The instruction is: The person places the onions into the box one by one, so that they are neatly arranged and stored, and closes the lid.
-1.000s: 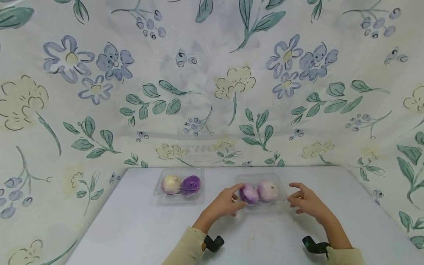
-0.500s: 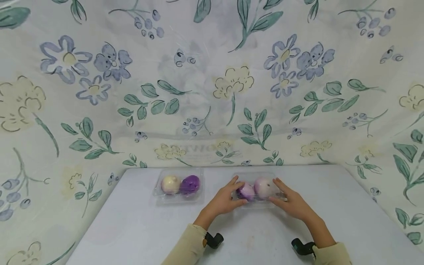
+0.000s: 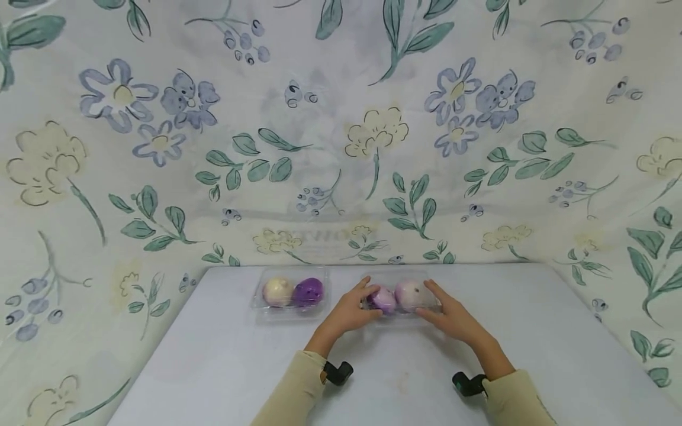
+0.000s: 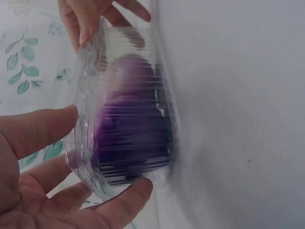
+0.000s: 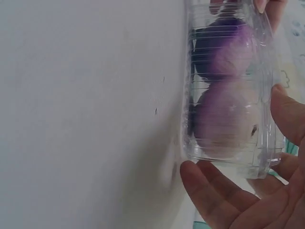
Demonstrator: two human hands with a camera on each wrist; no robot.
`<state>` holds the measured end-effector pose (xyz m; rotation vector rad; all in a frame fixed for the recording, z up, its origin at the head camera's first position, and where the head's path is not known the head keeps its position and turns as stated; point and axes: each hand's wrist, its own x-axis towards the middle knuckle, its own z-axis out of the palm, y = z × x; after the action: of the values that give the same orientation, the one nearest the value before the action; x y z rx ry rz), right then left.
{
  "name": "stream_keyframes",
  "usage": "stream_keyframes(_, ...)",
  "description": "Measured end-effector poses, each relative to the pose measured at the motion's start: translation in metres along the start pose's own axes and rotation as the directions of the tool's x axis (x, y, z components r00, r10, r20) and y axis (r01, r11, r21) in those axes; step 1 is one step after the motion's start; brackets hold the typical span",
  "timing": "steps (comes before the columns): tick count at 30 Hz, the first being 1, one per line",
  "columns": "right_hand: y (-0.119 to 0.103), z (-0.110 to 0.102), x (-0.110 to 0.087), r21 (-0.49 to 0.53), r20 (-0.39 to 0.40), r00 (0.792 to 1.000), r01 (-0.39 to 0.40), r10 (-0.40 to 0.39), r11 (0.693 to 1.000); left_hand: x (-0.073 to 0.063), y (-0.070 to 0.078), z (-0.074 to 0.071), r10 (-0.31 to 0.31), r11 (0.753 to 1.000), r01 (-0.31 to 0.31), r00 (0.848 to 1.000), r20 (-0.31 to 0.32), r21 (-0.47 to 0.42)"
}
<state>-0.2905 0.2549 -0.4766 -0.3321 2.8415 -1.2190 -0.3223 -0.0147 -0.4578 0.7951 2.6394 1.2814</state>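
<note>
My left hand (image 3: 351, 307) and right hand (image 3: 450, 313) grip a lidded clear plastic box (image 3: 398, 276) from its two ends. Inside lie two round purple-and-white things, the left one (image 3: 382, 300) more purple and the right one (image 3: 410, 296) paler. Seen from the left wrist, the left thumb and fingers (image 4: 131, 202) span the end of the box, over its ribbed wall. The right wrist view shows the right hand (image 5: 267, 205) with fingertips at a lower corner of the box and the thumb near its rim. The box stands close over the white table.
A second clear plastic box (image 3: 292, 318) sits on the white table (image 3: 213, 367) to the left, with a yellowish-white round thing (image 3: 277, 292) and a dark purple one (image 3: 308, 292) inside. A flower-patterned cloth (image 3: 330, 148) hangs behind the table's back edge.
My right hand has come in from the right and taken hold of the box's right end. Both hands and the box have shifted left and slightly back.
</note>
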Motion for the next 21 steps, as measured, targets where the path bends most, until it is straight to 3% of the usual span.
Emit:
stream_keyframes(4,-0.004,0.007,0.014,0.011,0.025,1.000,-0.003,0.003,1.000,0.001,-0.007,-0.005,-0.080,0.996,0.079,0.996,-0.024,-0.040)
stream_keyframes(9,-0.005,0.011,0.023,0.013,0.040,0.999,-0.018,0.017,1.000,0.001,-0.009,-0.006,-0.142,0.985,0.135,0.988,-0.054,-0.104)
stream_keyframes(15,-0.006,0.007,0.028,-0.006,0.029,1.000,-0.005,0.006,1.000,0.006,-0.005,-0.006,-0.148,0.981,0.138,0.987,-0.066,-0.140)
stream_keyframes(17,-0.006,0.008,0.029,-0.013,0.039,0.999,0.004,-0.004,1.000,0.007,-0.005,-0.006,-0.130,0.986,0.123,0.990,-0.059,-0.109)
stream_keyframes(21,-0.006,0.007,0.029,-0.047,0.054,0.998,0.012,-0.010,0.999,0.007,-0.003,-0.005,-0.073,0.996,0.074,0.997,-0.029,0.045)
